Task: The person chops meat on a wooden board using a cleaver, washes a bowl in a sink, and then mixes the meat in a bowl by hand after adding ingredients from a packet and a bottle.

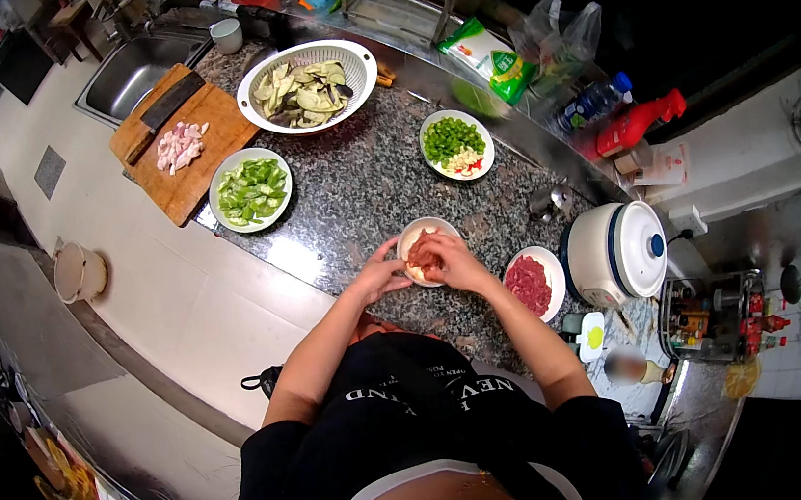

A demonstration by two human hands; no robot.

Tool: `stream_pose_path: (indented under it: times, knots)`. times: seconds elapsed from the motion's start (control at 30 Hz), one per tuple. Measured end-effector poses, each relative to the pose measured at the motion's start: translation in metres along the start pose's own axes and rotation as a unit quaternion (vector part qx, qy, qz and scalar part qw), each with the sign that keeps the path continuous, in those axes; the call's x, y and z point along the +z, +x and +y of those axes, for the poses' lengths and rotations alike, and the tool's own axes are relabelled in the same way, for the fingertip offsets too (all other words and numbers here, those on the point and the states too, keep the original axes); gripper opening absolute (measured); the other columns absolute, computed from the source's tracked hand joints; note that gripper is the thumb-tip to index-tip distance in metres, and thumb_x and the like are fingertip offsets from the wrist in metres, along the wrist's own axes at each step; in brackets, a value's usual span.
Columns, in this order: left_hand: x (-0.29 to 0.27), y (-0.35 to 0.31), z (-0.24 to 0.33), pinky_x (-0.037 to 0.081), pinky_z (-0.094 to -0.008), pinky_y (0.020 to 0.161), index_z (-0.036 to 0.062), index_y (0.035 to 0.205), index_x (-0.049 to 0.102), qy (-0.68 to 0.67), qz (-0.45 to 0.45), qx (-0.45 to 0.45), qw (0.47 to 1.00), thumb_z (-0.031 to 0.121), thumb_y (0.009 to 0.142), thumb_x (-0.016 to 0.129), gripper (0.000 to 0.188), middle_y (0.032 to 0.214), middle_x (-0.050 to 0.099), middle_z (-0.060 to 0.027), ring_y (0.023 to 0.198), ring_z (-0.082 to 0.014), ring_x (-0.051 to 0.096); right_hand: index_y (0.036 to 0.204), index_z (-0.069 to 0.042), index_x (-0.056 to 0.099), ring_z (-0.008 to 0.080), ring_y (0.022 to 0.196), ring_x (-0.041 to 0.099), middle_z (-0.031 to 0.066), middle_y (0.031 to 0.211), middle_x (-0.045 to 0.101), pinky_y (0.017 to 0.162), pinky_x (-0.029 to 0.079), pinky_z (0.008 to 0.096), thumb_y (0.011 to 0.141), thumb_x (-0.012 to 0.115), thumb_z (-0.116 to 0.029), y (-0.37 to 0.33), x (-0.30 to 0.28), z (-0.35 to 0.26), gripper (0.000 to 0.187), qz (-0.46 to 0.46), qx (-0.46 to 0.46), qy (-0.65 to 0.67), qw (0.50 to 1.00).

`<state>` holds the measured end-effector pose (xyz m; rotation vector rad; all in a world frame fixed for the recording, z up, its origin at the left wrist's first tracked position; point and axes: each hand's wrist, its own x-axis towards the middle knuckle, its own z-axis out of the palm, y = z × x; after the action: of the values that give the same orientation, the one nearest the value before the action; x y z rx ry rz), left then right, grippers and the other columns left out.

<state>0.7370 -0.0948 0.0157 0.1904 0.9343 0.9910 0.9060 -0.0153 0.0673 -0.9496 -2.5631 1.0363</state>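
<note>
A small white bowl [404, 244] of reddish-brown raw meat [423, 247] sits on the granite counter in front of me. My left hand [381, 273] steadies the bowl from its left side, fingers and thumb around the edge. Inside the bowl, my right hand [455, 263] has its fingers bent into the meat; the fingertips are partly hidden. Just right of that hand, a white bowl [558, 271] holds redder, chopped raw meat [527, 285]. Farther off stands a white plate [431, 160] with diced green pepper, minced garlic and some red bits.
A bowl [288, 199] of sliced green peppers and a white colander [249, 109] of eggplant slices stand at far left. Beside them, a wooden cutting board [215, 113] carries a cleaver [170, 103] and chopped pale-pink pieces. A white rice cooker [594, 253] stands at right, bottles behind.
</note>
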Motion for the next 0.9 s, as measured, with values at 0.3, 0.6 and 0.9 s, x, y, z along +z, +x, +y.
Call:
stream_pose_path:
  times: [0.3, 0.6, 0.9]
  knots:
    - [0.003, 0.0, 0.002, 0.054, -0.029, 0.062, 0.0189, 0.128, 0.027, 0.015, 0.02, -0.002, 1.0, 0.001, 0.078, 0.047, 0.057, 0.1, 0.052, -0.012, 0.073, -0.0215, 0.06, 0.099, -0.009, 0.053, 0.0292, 0.086, 0.054, 0.0151, 0.095, 0.055, 0.076, 0.043, 0.0351, 0.064, 0.06, -0.005, 0.015, 0.013, 0.004, 0.037, 0.013, 0.122, 0.066, 0.99]
    - [0.001, 0.006, -0.002, 0.054, -0.0283, 0.06, 0.0188, 0.129, 0.026, 0.013, 0.017, 0.006, 1.0, 0.003, 0.077, 0.05, 0.059, 0.101, 0.052, -0.0123, 0.073, -0.0203, 0.06, 0.091, -0.004, 0.051, 0.0311, 0.093, 0.047, 0.014, 0.094, 0.052, 0.078, 0.04, 0.0357, 0.063, 0.059, -0.003, 0.026, 0.048, 0.014, 0.029, -0.035, 0.082, 0.116, 0.989]
    - [0.009, -0.002, 0.003, 0.054, -0.0283, 0.062, 0.0163, 0.128, 0.026, 0.045, 0.03, 0.0, 0.999, 0.002, 0.076, 0.048, 0.058, 0.097, 0.052, -0.0109, 0.071, -0.0202, 0.06, 0.107, -0.011, 0.044, 0.0289, 0.091, 0.051, 0.0121, 0.104, 0.049, 0.075, 0.045, 0.0375, 0.06, 0.068, -0.011, 0.001, 0.013, -0.016, 0.053, -0.054, 0.121, -0.182, 0.974]
